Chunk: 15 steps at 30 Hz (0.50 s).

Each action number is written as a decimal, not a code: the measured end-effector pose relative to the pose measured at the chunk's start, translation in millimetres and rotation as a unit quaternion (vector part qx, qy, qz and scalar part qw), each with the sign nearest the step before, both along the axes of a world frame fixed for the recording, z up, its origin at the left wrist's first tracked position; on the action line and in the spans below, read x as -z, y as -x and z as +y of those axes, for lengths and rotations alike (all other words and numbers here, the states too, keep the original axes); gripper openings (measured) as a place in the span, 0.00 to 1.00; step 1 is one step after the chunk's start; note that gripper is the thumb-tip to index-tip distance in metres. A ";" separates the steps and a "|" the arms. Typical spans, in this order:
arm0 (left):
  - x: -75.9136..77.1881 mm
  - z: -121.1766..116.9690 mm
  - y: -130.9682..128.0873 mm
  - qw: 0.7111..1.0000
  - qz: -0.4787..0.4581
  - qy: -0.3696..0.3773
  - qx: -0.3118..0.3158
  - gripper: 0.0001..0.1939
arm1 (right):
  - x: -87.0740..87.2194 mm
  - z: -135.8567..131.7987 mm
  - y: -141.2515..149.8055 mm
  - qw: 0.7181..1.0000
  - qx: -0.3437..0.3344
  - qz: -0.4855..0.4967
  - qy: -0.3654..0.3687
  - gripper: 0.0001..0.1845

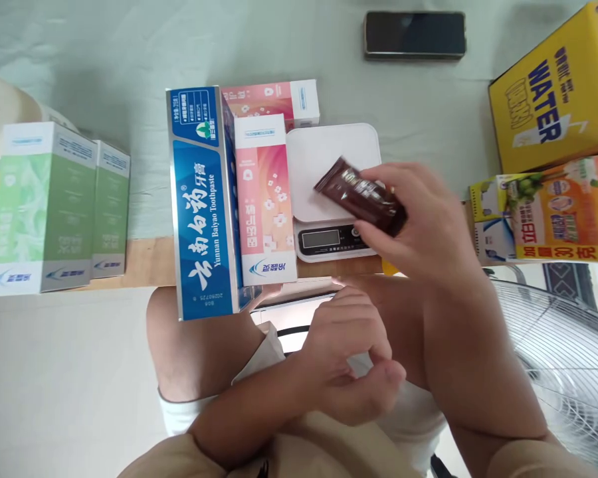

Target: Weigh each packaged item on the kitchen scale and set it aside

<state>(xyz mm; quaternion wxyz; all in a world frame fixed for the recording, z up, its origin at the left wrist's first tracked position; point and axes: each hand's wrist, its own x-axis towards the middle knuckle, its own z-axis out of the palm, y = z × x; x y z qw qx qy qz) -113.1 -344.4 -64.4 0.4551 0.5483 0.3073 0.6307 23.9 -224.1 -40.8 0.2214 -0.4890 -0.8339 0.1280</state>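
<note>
Right hand outstretched, fingers bent in a grip; left hand loosely curled, forearm aslant.

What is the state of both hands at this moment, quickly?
Left hand: partly open, fingers curled, nothing visible in it.
Right hand: closed on the dark brown tube.

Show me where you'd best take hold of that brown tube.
Probably pinch the flat end of the brown tube, coming from the person's left: the right hand wraps the opposite end, while this thin edge juts out uncovered over the white scale.
</note>
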 end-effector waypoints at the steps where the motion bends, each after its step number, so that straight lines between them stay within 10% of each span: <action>1: 0.7 -0.1 -0.6 1.000 -0.001 -0.003 0.002 0.16 | -0.4 0.0 -3.4 0.999 0.040 0.015 -0.020 0.24; 6: 2.0 -0.1 -2.6 1.000 0.005 -0.001 0.012 0.16 | 9.1 5.4 -18.6 0.968 0.236 0.054 -0.069 0.19; 15: 2.1 2.9 0.5 1.000 0.019 -0.003 0.014 0.17 | 30.1 19.9 -28.2 0.963 0.269 0.029 -0.014 0.12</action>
